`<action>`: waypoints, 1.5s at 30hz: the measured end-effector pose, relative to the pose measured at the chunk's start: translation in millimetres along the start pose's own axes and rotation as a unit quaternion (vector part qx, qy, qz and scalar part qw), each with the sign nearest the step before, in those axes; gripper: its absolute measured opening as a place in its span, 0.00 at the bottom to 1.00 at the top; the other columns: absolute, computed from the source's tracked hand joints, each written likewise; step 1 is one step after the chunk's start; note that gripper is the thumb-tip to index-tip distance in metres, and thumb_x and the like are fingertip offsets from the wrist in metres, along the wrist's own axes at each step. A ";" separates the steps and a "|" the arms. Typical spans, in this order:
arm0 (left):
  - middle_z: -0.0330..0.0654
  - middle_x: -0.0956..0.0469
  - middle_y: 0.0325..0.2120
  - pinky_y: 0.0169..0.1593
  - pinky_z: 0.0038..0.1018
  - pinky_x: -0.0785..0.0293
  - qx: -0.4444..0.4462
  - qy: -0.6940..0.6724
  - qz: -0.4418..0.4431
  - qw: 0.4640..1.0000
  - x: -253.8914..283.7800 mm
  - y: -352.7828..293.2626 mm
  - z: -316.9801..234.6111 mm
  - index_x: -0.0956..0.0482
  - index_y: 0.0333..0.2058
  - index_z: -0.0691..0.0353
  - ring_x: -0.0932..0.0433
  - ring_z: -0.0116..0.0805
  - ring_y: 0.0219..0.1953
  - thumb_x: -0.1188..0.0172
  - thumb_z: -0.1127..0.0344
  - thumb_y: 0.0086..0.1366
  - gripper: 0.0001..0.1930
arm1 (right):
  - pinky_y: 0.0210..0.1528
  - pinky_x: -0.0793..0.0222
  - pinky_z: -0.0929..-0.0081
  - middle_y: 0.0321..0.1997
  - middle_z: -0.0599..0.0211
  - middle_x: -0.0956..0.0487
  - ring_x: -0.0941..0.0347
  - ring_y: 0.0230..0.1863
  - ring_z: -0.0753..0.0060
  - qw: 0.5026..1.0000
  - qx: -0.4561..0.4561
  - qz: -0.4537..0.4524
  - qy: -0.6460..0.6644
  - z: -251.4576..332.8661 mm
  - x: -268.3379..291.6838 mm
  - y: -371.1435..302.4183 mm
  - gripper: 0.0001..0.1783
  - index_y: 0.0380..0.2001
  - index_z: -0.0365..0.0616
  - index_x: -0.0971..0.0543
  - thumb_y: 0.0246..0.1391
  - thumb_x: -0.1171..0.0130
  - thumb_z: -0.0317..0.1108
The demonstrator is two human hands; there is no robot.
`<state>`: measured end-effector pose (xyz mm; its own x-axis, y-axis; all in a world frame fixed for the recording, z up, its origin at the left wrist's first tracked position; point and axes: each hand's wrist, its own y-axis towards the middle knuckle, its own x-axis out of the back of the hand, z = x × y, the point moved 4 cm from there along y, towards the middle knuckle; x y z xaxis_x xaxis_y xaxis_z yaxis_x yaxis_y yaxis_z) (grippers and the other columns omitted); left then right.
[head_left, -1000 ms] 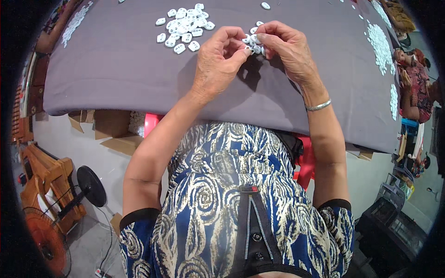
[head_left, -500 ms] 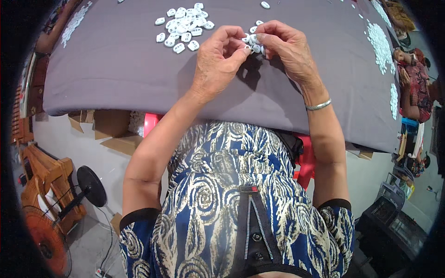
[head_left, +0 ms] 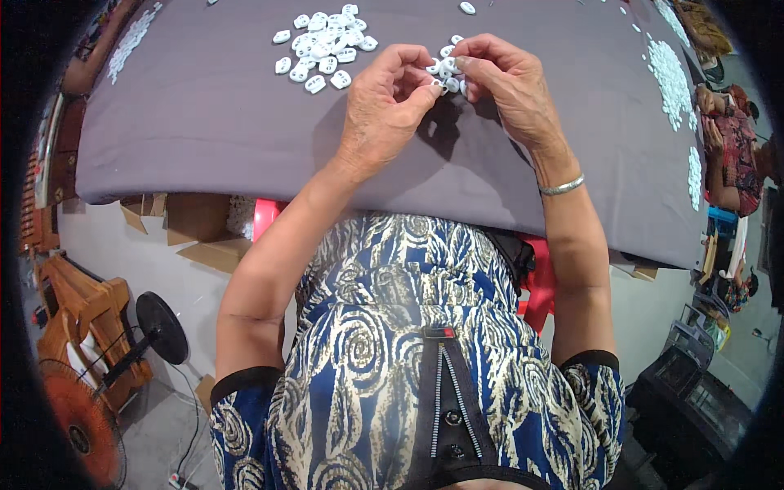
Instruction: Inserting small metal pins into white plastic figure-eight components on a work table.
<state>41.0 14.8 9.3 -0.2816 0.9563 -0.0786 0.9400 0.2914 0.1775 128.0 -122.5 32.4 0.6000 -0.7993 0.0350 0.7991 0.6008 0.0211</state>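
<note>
My left hand (head_left: 385, 96) is closed in a pinch, thumb and forefinger gripping a small white plastic piece (head_left: 437, 85) that shows a dark hole. Close on its right, my right hand (head_left: 508, 86) has thumb and forefinger pinched together over a few loose white pieces (head_left: 452, 84); the fingers partly hide whatever they hold. Beyond and to the left lies a pile of rounded white plastic pieces (head_left: 331, 41), each with two dark holes, like two-hole cord locks.
A grey cloth (head_left: 245, 139) covers the table. Small white parts (head_left: 671, 86) are heaped at the right edge, with another strip of white parts (head_left: 133, 42) at far left. One white piece (head_left: 467, 8) lies alone at the back. A fan (head_left: 82, 433) and cardboard box (head_left: 196, 219) stand below.
My right thumb and forefinger have shifted very slightly at the white pieces. My left hand keeps its place and its pinch.
</note>
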 end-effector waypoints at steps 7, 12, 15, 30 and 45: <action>0.33 0.25 0.26 0.33 0.17 0.28 0.015 -0.026 0.011 0.999 -4.8 0.3 1.0 0.27 0.41 0.64 0.27 0.17 0.28 0.41 0.76 0.58 0.11 | 0.24 0.36 0.89 0.25 0.77 0.24 0.34 0.22 0.89 1.000 -0.004 -0.003 -0.021 1.9 1.7 -2.8 0.07 0.34 0.40 0.20 0.54 0.41 0.32; 0.33 0.26 0.30 0.35 0.17 0.30 0.046 -0.026 0.002 0.999 -0.1 -4.9 0.8 0.28 0.44 0.63 0.28 0.19 0.31 0.42 0.75 0.60 0.13 | 0.25 0.40 0.89 0.25 0.79 0.27 0.35 0.24 0.90 0.997 -0.028 0.007 -0.071 7.1 -4.7 -6.5 0.08 0.36 0.42 0.20 0.54 0.42 0.33; 0.33 0.28 0.30 0.37 0.17 0.31 0.056 0.021 0.015 0.998 -0.2 -6.4 -2.8 0.30 0.47 0.64 0.29 0.20 0.32 0.44 0.76 0.62 0.14 | 0.28 0.32 0.83 0.25 0.73 0.24 0.30 0.26 0.85 0.996 0.024 0.001 -0.087 0.3 -0.8 -3.0 0.09 0.33 0.40 0.20 0.51 0.43 0.32; 0.32 0.30 0.34 0.38 0.14 0.35 0.044 0.001 0.045 0.998 22.1 -3.8 20.2 0.30 0.49 0.64 0.32 0.17 0.34 0.46 0.74 0.65 0.14 | 0.29 0.29 0.77 0.23 0.64 0.19 0.26 0.25 0.78 0.995 0.095 -0.012 -0.018 -10.0 -10.9 5.5 0.09 0.26 0.38 0.19 0.39 0.41 0.29; 0.34 0.26 0.36 0.37 0.16 0.33 0.058 0.048 0.004 0.997 20.2 1.5 18.2 0.26 0.47 0.68 0.31 0.18 0.33 0.46 0.73 0.65 0.12 | 0.26 0.32 0.76 0.21 0.65 0.22 0.27 0.24 0.79 0.996 0.089 -0.002 -0.018 -14.5 -9.0 11.4 0.09 0.27 0.38 0.20 0.40 0.40 0.31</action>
<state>40.2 34.2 -9.9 -0.2869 0.9578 0.0181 0.9564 0.2853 0.0625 132.2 -108.7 17.9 0.5932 -0.8020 0.0705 0.7798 0.5941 0.1974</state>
